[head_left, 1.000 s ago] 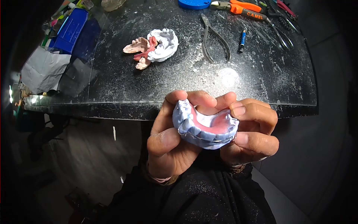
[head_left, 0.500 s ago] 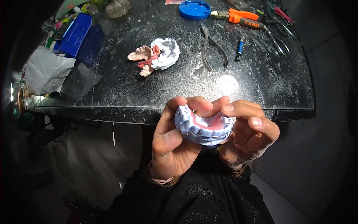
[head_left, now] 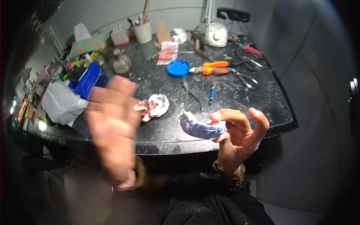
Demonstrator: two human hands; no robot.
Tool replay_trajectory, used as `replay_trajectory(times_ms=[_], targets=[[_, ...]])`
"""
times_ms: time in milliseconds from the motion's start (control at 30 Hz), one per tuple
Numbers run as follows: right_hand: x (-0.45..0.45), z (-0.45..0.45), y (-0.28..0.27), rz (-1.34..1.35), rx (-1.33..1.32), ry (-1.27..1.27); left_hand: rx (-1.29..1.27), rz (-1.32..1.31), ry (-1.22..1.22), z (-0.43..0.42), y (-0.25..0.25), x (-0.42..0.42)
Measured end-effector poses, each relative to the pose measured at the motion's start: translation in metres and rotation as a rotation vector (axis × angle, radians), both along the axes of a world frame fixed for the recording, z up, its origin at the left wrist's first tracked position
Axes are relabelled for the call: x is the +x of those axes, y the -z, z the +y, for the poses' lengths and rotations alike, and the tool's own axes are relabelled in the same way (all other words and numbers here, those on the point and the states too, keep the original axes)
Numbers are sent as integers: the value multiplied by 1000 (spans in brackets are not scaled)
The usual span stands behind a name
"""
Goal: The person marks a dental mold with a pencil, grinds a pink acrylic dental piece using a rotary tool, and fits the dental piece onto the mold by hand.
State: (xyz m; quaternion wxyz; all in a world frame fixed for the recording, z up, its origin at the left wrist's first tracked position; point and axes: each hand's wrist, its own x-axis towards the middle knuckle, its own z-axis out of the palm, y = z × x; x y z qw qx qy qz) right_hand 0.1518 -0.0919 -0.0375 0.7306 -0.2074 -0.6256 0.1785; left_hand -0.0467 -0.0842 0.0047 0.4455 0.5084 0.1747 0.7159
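Note:
A bluish-white dental cast [head_left: 202, 128] with a row of teeth along its front is pinched at its right end by my right hand [head_left: 240, 135], just over the table's front edge. My left hand [head_left: 116, 127] is raised to the left, blurred by motion, away from the cast, with its fingers stretched out and nothing seen in it. Behind the left hand, partly covered by it, lies a second white cast [head_left: 160, 105] beside a pink-and-red denture piece [head_left: 144, 108]. Wire pliers [head_left: 192, 96] lie behind the held cast.
Orange-handled pliers [head_left: 215, 68], a blue round lid [head_left: 178, 68] and a blue pencil stub [head_left: 212, 94] lie farther back. A crumpled white paper [head_left: 63, 103] and a blue box [head_left: 89, 80] are at the left. A cup of tools [head_left: 142, 32] and a white device [head_left: 216, 34] stand at the back.
My left hand has let go of the cast and moved left and up. My right hand keeps hold of it. The view has tilted up, showing the back of the table.

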Motion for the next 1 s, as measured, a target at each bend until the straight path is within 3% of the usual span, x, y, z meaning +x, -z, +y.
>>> replay_trajectory(times_ms=[167,300,367,433,500,567,600,667,1000], targets=[[20,1,-38,98,132,-38,656,377,-641,40,-136,-92],[25,-1,-52,201,200,-92,1125,491,-1442,75,-261,-94],[22,0,-56,244,239,-83,1347,424,-1275,106,-294,-79],[13,-3,-61,292,244,-2,1591,798,-1661,143,-309,-81],[9,-4,-64,315,239,58,2663,1523,-1582,139,-332,-81],[8,-5,-64,324,240,63,2554,1465,-1400,187,-357,-86],[8,-5,-63,328,242,64,2451,1884,-1023,183,-364,-74],[7,-6,-64,327,240,67,2278,2041,-834,187,-356,-54],[11,-5,-63,271,320,66,2080,1727,-702,173,-237,24]])
